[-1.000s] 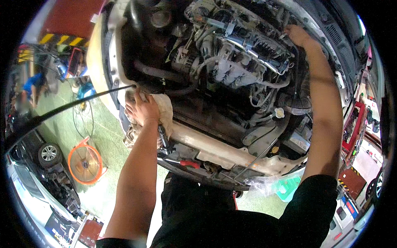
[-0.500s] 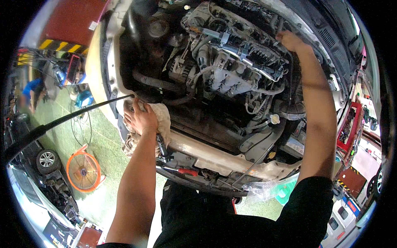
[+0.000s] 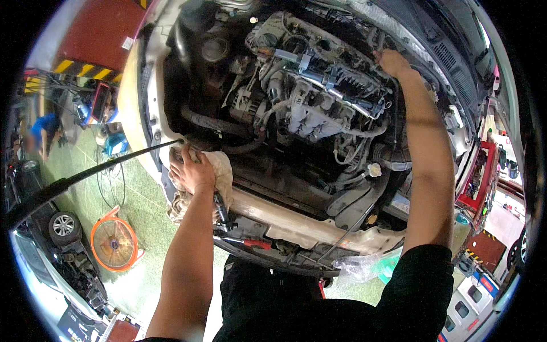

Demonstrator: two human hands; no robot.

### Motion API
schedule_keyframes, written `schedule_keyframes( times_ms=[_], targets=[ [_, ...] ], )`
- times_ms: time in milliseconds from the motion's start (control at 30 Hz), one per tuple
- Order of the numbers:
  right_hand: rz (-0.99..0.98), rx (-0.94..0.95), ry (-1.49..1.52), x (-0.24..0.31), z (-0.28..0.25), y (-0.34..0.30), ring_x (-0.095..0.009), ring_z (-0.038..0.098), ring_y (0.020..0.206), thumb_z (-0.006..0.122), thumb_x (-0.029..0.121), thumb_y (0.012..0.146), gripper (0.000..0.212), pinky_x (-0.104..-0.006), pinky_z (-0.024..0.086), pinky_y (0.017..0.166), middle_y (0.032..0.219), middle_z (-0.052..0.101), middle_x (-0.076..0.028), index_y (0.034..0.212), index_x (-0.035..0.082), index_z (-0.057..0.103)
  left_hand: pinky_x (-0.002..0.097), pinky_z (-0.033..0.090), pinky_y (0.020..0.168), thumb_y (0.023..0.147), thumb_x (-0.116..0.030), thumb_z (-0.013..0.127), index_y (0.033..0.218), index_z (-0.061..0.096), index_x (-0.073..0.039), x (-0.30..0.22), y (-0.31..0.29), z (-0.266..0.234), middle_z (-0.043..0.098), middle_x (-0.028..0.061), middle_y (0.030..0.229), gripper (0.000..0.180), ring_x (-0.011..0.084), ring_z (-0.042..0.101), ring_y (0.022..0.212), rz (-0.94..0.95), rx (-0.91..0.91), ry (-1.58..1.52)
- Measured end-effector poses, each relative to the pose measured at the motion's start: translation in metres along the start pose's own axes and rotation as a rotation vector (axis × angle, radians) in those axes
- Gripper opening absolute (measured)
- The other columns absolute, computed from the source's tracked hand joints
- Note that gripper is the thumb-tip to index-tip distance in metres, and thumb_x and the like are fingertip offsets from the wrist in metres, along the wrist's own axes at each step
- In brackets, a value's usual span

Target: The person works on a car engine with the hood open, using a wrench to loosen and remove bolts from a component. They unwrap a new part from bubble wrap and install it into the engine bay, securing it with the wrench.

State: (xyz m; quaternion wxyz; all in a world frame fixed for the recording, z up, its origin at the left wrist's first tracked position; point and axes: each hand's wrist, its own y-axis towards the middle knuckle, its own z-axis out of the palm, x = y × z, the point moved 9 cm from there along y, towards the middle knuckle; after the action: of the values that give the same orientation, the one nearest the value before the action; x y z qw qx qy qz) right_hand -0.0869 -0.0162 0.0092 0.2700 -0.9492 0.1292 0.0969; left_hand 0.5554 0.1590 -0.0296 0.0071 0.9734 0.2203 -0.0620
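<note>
My left hand (image 3: 192, 172) lies with its fingers apart on a stained, pale rag (image 3: 222, 165), which drapes over the front left corner of the engine bay. Just beside its wrist, a black and silver ratchet-like tool (image 3: 221, 210) rests on the front edge. At the far right of the engine (image 3: 319, 74), my right hand (image 3: 393, 61) reaches down with curled, closed fingers. Its fingertips sink among the hoses and parts there, so what they grip is hidden. A blue and silver bar-like tool (image 3: 327, 82) lies across the engine top, left of that hand.
A black prop rod (image 3: 114, 165) slants in from the left to the bay's corner. A red-handled tool (image 3: 256, 244) and clear plastic wrap (image 3: 359, 268) lie along the front edge. An orange fan (image 3: 115, 242) stands on the green floor. Another person in blue (image 3: 44, 128) is far left.
The whole view has shifted slightly. Both hands keep their places, the left on the rag and the right at the engine's far right side.
</note>
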Motion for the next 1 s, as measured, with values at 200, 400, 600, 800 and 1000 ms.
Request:
schedule_keyframes(
  times_ms=[200,400,600,800,1000],
  targets=[
    [-0.222,-0.138,0.089,-0.005,0.006,0.008,-0.041,0.064,0.113,0.047,0.041,0.106,0.045,-0.0502,0.050,0.100,0.118,0.069,-0.022,0.120,0.003,0.067,0.0503,0.022,0.121,0.093,-0.038,0.059,0.134,0.062,-0.024,0.001,0.001,0.007,0.036,0.0151,0.153,0.044,0.0335,0.033,0.144,0.031,-0.047,-0.015],
    [-0.220,-0.237,0.081,0.002,0.000,0.008,-0.043,0.064,0.111,0.050,0.029,0.102,0.034,-0.0502,0.050,0.098,0.116,0.069,-0.024,0.115,0.002,0.066,0.0513,0.020,0.120,0.093,-0.039,0.060,0.135,0.061,-0.025,0.000,-0.001,-0.001,0.037,0.0129,0.153,0.044,0.0315,0.032,0.144,0.053,-0.049,-0.060],
    [-0.158,-0.114,-0.006,0.004,0.000,0.018,-0.044,0.061,0.115,0.050,0.020,0.100,0.031,-0.0496,0.048,0.097,0.123,0.065,-0.026,0.120,0.002,0.064,0.0516,0.019,0.121,0.093,-0.038,0.060,0.137,0.059,-0.027,0.002,-0.001,0.000,0.037,0.0147,0.152,0.045,0.0330,0.032,0.144,0.011,-0.017,-0.026],
    [-0.389,-0.014,-0.042,0.002,0.004,0.012,-0.044,0.062,0.113,0.049,0.032,0.105,0.037,-0.0517,0.049,0.094,0.118,0.067,-0.026,0.121,0.002,0.065,0.0513,0.020,0.121,0.092,-0.036,0.060,0.136,0.060,-0.026,0.003,0.000,0.006,0.038,0.0188,0.150,0.045,0.0359,0.035,0.142,0.015,-0.035,-0.071],
    [-0.037,-0.184,0.066,-0.021,0.002,0.017,-0.043,0.064,0.109,0.054,0.029,0.100,0.035,-0.0518,0.050,0.096,0.115,0.069,-0.024,0.115,-0.001,0.066,0.0507,0.022,0.121,0.092,-0.035,0.061,0.135,0.061,-0.025,0.005,0.000,0.003,0.039,0.0200,0.148,0.043,0.0353,0.036,0.141,0.026,-0.040,-0.056]
  ],
)
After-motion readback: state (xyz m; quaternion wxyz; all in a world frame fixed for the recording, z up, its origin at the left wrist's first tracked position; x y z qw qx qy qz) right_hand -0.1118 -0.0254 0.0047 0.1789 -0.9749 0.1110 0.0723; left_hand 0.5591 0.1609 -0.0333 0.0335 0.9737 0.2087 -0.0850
